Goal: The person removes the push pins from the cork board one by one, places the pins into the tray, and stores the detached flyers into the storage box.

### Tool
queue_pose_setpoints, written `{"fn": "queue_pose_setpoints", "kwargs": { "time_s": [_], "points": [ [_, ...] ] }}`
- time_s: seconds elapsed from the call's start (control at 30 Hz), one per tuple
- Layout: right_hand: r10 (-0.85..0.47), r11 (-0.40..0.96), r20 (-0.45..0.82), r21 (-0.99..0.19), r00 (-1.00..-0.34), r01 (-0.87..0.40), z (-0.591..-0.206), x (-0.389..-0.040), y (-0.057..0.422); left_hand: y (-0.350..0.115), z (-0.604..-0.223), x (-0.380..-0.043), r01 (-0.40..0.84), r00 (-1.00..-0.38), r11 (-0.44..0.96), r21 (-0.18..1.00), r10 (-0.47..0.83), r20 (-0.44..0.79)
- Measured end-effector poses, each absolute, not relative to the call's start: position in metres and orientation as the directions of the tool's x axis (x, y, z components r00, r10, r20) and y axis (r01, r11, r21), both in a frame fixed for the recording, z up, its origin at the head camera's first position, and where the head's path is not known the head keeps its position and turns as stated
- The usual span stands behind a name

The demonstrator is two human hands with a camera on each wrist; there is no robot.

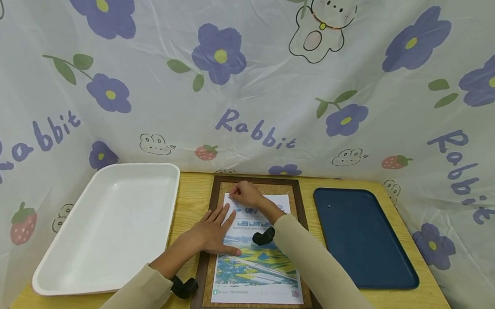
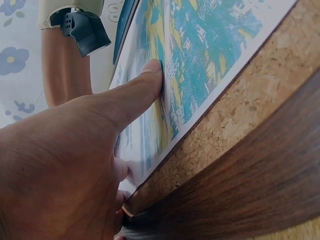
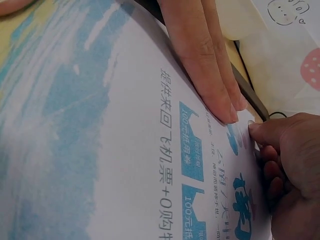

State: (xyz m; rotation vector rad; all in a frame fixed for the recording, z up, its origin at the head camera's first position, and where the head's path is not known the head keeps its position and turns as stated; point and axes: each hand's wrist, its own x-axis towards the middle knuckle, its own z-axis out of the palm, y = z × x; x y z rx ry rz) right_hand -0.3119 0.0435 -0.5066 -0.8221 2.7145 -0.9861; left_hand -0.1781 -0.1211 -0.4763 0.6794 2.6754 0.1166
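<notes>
A printed poster sheet [image 1: 259,289] with blue and yellow artwork lies on a cork board [image 1: 210,289] in a dark brown frame [image 1: 199,284]. My left hand [image 1: 214,233] lies with spread fingers on the sheet's left side; its thumb [image 2: 135,92] is pressed on the artwork. My right hand [image 1: 246,194] is at the sheet's far left corner, thumb and fingertips brought together there, the other fingers curled. In the right wrist view its thumb [image 3: 267,131] touches the paper's edge near the left fingertips [image 3: 227,112]. I cannot tell what small thing the right fingertips pinch.
A large white tray [image 1: 174,188] stands left of the board. On the right lies a dark blue tray [image 1: 367,245] with a tiny shiny piece [image 1: 329,206] near its far left corner. A printed curtain [image 1: 253,95] hangs behind the wooden table [image 1: 189,193].
</notes>
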Motion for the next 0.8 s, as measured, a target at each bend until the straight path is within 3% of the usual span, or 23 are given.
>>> {"fn": "queue_pose_setpoints", "kwargs": {
  "time_s": [0.8],
  "points": [
    [-0.593, 0.645, -0.002, -0.6, -0.805, -0.474, -0.503, -0.304, 0.045, -0.115, -0.481, -0.166, 0.422, -0.827, 0.888, 0.184, 0.46, -0.324]
  ]
}}
